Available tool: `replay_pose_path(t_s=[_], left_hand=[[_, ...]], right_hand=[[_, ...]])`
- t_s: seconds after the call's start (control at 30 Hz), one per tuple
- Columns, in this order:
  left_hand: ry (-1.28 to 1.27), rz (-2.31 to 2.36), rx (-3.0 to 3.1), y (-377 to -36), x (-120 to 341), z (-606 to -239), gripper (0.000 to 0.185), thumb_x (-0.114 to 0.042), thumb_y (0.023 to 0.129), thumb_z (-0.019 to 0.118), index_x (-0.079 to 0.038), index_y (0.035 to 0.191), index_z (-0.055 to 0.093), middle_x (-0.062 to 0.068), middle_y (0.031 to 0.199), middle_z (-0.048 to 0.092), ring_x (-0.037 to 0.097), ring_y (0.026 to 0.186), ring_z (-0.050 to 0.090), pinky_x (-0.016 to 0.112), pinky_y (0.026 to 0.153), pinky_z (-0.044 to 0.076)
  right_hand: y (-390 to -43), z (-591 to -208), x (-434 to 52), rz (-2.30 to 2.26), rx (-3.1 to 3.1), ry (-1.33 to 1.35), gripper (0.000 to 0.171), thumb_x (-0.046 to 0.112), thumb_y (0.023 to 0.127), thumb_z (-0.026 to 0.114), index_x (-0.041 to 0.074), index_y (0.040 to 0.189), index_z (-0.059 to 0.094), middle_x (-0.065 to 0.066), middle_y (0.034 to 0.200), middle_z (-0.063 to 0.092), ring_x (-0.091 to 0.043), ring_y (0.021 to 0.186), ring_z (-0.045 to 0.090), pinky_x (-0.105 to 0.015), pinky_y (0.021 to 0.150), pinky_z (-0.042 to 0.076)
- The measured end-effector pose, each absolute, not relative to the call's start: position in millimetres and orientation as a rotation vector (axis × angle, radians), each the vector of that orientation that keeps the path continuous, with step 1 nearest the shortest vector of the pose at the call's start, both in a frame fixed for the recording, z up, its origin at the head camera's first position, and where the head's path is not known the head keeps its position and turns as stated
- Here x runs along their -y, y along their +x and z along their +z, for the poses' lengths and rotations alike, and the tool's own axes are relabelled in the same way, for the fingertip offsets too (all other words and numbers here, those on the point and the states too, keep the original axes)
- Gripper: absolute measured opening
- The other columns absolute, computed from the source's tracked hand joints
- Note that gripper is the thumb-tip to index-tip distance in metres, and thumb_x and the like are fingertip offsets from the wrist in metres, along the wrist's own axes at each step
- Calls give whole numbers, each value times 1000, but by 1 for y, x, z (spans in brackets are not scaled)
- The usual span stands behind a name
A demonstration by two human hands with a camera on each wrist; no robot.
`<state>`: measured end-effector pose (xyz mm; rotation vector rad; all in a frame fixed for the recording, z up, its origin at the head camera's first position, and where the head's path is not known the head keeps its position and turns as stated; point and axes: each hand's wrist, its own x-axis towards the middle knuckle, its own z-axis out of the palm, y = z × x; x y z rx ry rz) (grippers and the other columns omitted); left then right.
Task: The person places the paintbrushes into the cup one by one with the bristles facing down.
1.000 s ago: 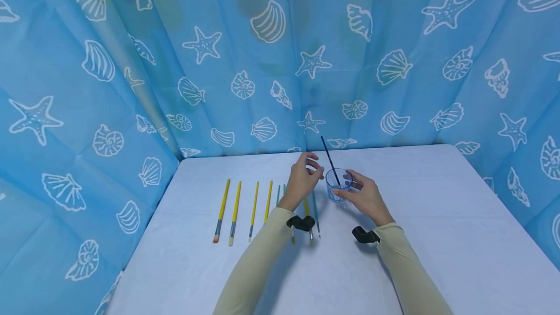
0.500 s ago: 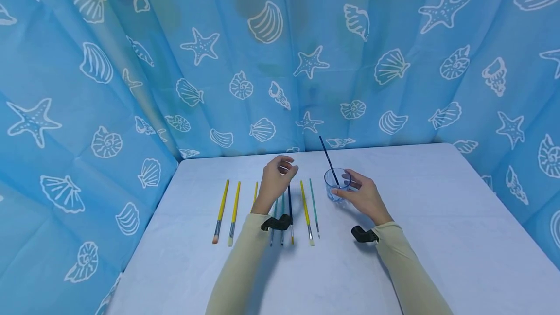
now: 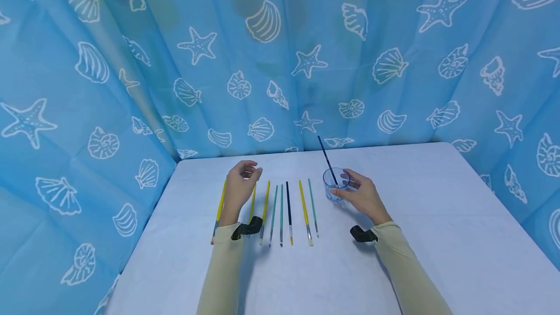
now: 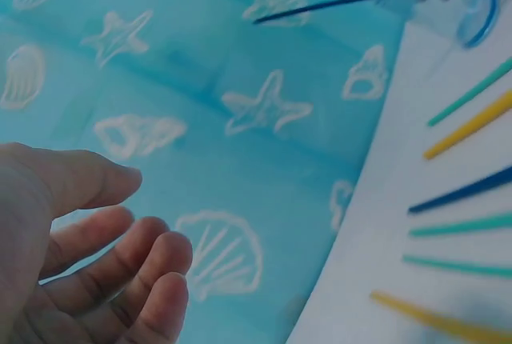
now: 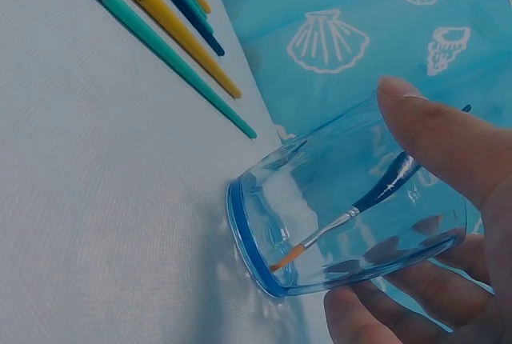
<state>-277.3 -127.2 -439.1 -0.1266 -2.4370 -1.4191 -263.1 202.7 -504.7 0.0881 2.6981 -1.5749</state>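
Swinging left: over the last second the left hand (image 3: 239, 186) went from beside the clear blue-tinted plastic-looking cup (image 3: 332, 196) to the left end of a row of slim paintbrushes with yellow, teal and dark-blue handles (image 3: 282, 213). Fingers loosely curved, thumb apart, holding nothing. It hides part of the row, so I can't tell whether it touches a brush; the leftmost yellow-handled brush (image 3: 221, 201) shows just beside it.

Right hand (image 3: 365, 196) hasn't budged — thumb on one side of the cup wall, fingers on the other, cup roughly upright on the white tabletop (image 3: 437, 237). Inside leans one dark-blue-handled brush with orange bristles (image 3: 328, 161), bristles down, handle past the rim.

My read: that brush is placed and the left hand is between brushes. One in, the rest still laid out; early days.
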Motion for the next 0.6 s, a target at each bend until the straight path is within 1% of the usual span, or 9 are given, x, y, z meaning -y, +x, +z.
replay_pose_path(t_s=[0.17,0.37,0.6], left_hand=[[29,-1377,2408,-274,151,-445,30,-23,98,70,-4,122,68,16,107,71,31,96,72,44,87,59],[210,-1338,2424,-273,178,-449,34,-24,99,68,-4,127,65,17,114,70,32,101,70,45,89,58],[362,-1327,2465,-273,201,-449,38,-25,102,63,-4,134,60,21,124,66,35,109,65,48,98,56]], right_hand=[[-264,-501,-203,-1574,-2695,96,90,42,87,82,13,160,38,-15,160,48,-43,146,48,-56,116,45],[-263,-504,-203,-1570,-2705,88,87,40,89,80,12,160,38,-16,159,48,-43,145,49,-57,115,45],[-265,-505,-203,-1555,-2721,91,88,41,89,80,12,160,37,-17,159,48,-44,144,49,-57,115,45]])
